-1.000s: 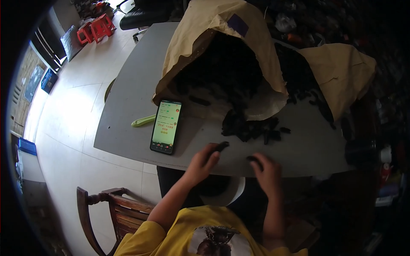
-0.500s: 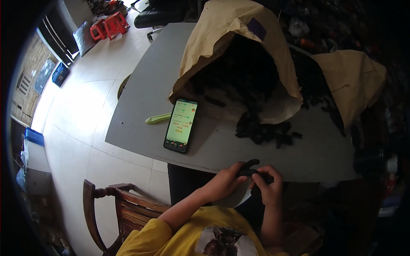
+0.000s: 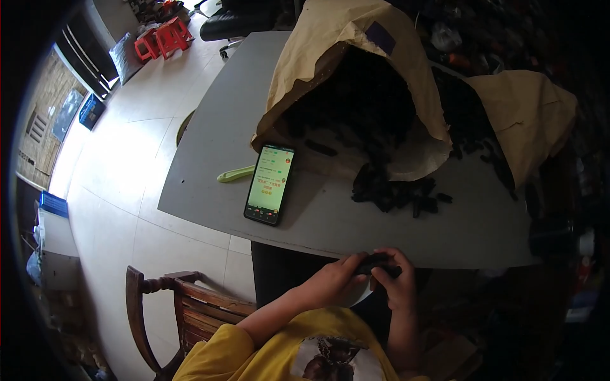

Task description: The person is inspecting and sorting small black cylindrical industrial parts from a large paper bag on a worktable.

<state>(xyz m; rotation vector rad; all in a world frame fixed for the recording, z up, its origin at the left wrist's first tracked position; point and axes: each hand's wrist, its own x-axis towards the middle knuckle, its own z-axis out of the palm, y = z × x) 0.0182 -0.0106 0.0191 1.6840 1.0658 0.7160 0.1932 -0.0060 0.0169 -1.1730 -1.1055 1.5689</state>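
My left hand [image 3: 340, 276] and my right hand [image 3: 396, 279] meet just off the table's near edge. Both are closed on a dark, elongated, rubbery-looking black piece [image 3: 379, 261], whose exact kind I cannot make out. Under the fingers shows part of a pale rounded thing [image 3: 359, 297], mostly hidden. Beyond the hands, a loose heap of similar black pieces [image 3: 397, 195] spills from a large brown paper sack [image 3: 337, 32] lying with its mouth toward me. One single black piece [image 3: 321, 148] rests at the sack's mouth.
On the grey table [image 3: 210, 159] lie a lit phone [image 3: 270, 184] and a light green handle-like object [image 3: 235, 174]. A second brown paper sack [image 3: 524, 114] with black pieces is at the right. A wooden chair [image 3: 203, 311] stands left of me; red stools [image 3: 170, 38] are farther off.
A curved end of black piece that stuck up between my hands no longer shows. My right fingers have shifted up and left over the piece, nearer my left hand.
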